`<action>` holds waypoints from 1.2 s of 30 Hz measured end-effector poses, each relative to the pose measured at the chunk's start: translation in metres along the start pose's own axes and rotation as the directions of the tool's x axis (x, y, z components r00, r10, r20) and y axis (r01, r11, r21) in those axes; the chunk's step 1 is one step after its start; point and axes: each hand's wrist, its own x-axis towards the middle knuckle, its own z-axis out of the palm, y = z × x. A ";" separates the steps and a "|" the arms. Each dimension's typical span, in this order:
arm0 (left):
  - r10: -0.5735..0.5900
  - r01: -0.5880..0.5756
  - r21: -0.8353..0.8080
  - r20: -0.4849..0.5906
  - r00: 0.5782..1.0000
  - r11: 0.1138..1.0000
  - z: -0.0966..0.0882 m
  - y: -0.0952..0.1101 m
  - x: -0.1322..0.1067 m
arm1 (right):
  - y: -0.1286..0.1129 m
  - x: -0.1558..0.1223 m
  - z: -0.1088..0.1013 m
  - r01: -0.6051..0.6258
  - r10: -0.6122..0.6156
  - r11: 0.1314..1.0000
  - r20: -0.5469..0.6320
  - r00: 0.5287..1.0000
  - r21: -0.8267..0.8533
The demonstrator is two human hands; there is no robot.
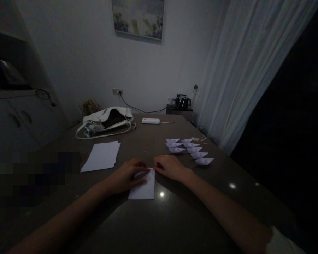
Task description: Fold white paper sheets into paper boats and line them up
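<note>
A folded sheet of white paper (144, 192) lies on the dark table in front of me. My left hand (127, 176) rests on its upper left part, fingers spread and pressing it down. At the sheet's top right corner, my right hand (171, 166) is closed, with thumb and curled fingers touching the edge; the exact grip is partly hidden. Several folded paper boats (198, 155) stand in two rows beyond my right hand. To the left, past my left hand, is a stack of white paper (102, 155).
A white handbag (106, 121) sits at the table's far left. Near the far edge lies a white power bank (151, 121) with a short cable. Small scraps (199, 139) lie beside the boats. Behind the table, a kettle (184, 102) stands on a low cabinet by the curtain (228, 70).
</note>
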 end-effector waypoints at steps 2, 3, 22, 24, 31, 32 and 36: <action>0.002 -0.002 0.008 0.005 1.000 1.000 0.000 -0.001 0.000 | -0.001 0.000 -0.003 0.022 -0.022 1.000 0.033 0.999 -0.008; 0.002 -0.002 0.011 0.004 1.000 1.000 0.000 -0.001 0.000 | -0.002 -0.001 -0.005 0.029 -0.029 1.000 0.047 0.998 -0.009; -0.035 0.043 0.158 -0.054 0.998 0.987 0.002 -0.007 0.000 | 0.008 0.002 0.007 -0.131 0.152 0.962 -0.072 0.986 0.238; -0.023 0.032 0.153 -0.060 0.998 0.988 0.003 -0.006 0.001 | 0.005 0.004 0.017 -0.125 0.141 0.963 -0.049 0.989 0.240; -0.044 0.051 0.143 -0.051 0.998 0.988 0.004 -0.005 0.002 | 0.001 0.003 0.010 -0.071 0.058 0.970 0.062 0.996 0.234; -0.049 0.056 0.141 -0.051 0.997 0.988 0.003 -0.005 0.002 | 0.001 0.003 0.007 -0.057 0.039 0.972 0.080 0.996 0.229; -0.067 0.072 0.131 -0.046 0.997 0.989 0.003 -0.004 0.002 | -0.005 0.000 -0.002 -0.006 -0.031 0.975 0.165 0.986 0.222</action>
